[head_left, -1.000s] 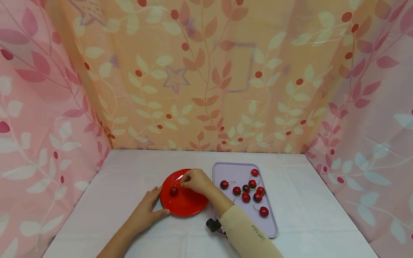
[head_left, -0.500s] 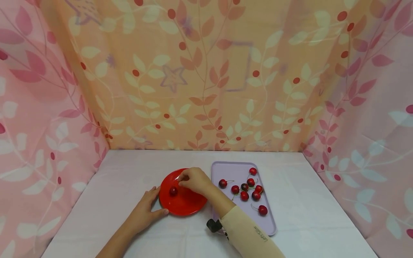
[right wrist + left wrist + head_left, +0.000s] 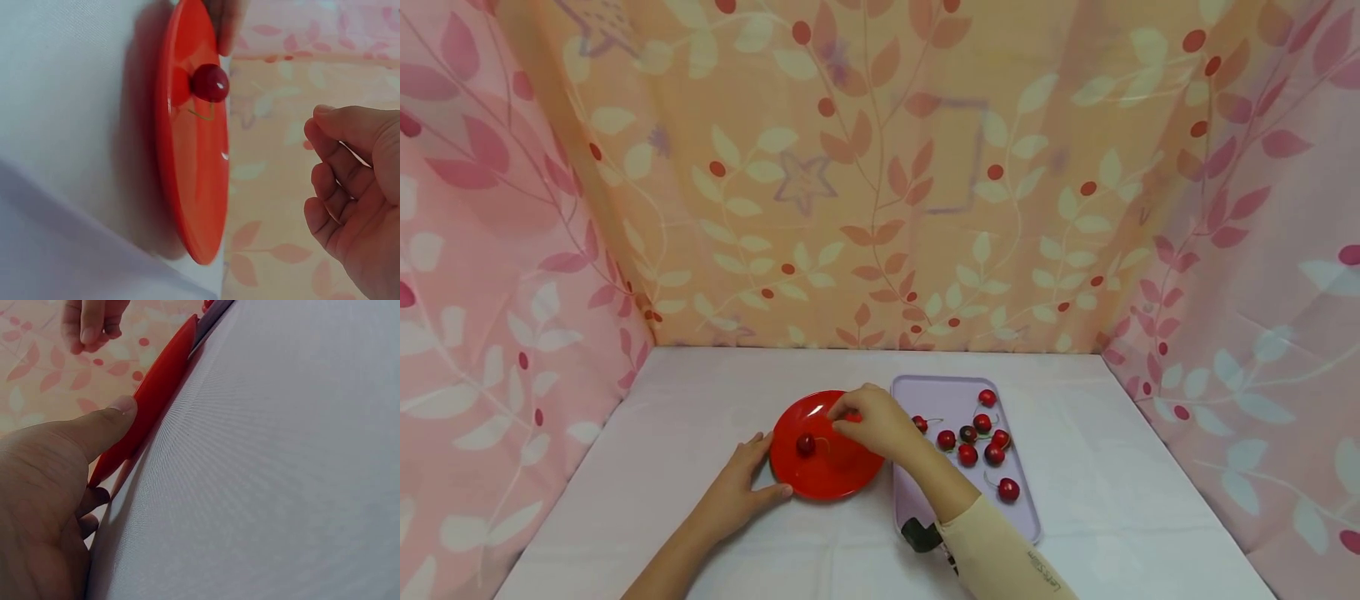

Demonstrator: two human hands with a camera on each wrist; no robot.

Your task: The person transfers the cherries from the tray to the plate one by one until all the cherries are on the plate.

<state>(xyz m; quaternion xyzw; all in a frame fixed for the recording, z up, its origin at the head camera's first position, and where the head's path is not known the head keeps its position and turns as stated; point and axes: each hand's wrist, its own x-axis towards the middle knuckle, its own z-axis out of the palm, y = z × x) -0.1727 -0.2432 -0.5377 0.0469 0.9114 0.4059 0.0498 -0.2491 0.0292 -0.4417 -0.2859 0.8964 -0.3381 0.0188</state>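
Note:
On the red plate (image 3: 842, 475) lies one dark red cherry (image 3: 806, 444) with its thin stem pointing right. My left hand (image 3: 741, 483) holds the plate's left edge. In the left wrist view its thumb (image 3: 122, 409) lies at the plate's rim and the fingers show on the other side. Over the plate's right part hovers my right hand (image 3: 872, 423), fingers loosely curled and thumb tip close to the index finger. The right wrist view shows that hand (image 3: 356, 169) holding nothing, apart from the cherry (image 3: 211, 83) and its stem.
A pale purple tray (image 3: 925, 392) stands right of the plate, with several stemmed cherries (image 3: 967, 454) on it. My right forearm crosses the tray's lower left part and hides some of it. Patterned curtains (image 3: 880, 167) close off the white table's back and sides.
My right hand has let go of the cherry's stem and moved right and slightly up. The cherry stays on the plate with its stem now in sight. The left hand keeps its place.

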